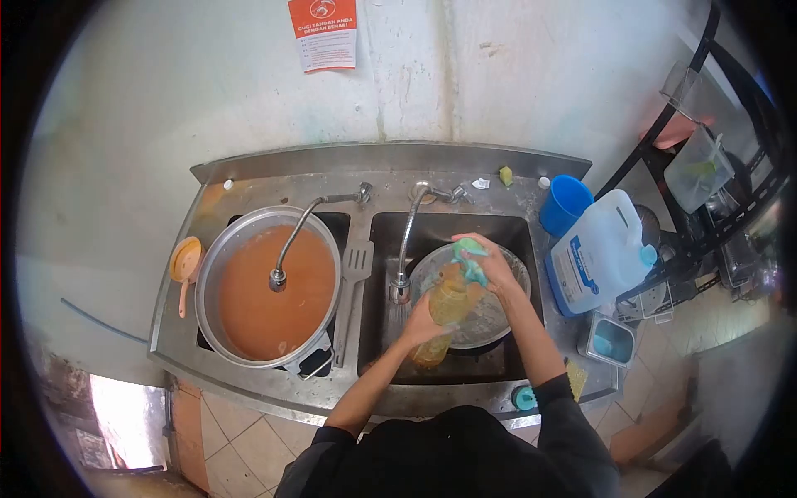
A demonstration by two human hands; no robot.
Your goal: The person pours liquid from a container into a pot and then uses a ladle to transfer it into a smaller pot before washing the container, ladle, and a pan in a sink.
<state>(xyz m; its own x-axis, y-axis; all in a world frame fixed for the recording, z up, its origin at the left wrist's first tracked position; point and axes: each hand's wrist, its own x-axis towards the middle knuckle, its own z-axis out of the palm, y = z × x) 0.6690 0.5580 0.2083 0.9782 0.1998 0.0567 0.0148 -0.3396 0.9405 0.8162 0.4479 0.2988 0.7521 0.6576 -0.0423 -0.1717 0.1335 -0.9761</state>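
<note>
The left hand (422,329) is closed around the lower half of the yellow bottle (446,311), fingers wrapped on its side, just below centre frame. The bottle is translucent and held over the right basin (515,228) of the steel sink. Its long axis runs diagonally, tilted from upright: the lower end points toward the bottom of the frame and slightly left, and the upper end points up and right. The right hand (496,266) is clamped on the green cloth (471,256) and presses it over the bottle's upper end, so that end is covered and its form cannot be told. Under the bottle, a round metal pan (502,311) lies in the right basin. The right tap (408,241) arches down just left of the bottle, with its outlet beside the left hand. The left basin holds a large pot (217,266) filled with orange liquid, and the left tap (290,245) ends over it. A metal spatula (355,274) lies on the divider between the basins. An orange scoop (184,266) rests on the sink ledge at the left. At the right of the frame, a blue cup (566,203) stands behind a white jug (602,253) with a blue label, just beside it. A small blue tub (613,340) sits below the jug. A red and white notice (324,33) is fixed to the wall at the top.
</note>
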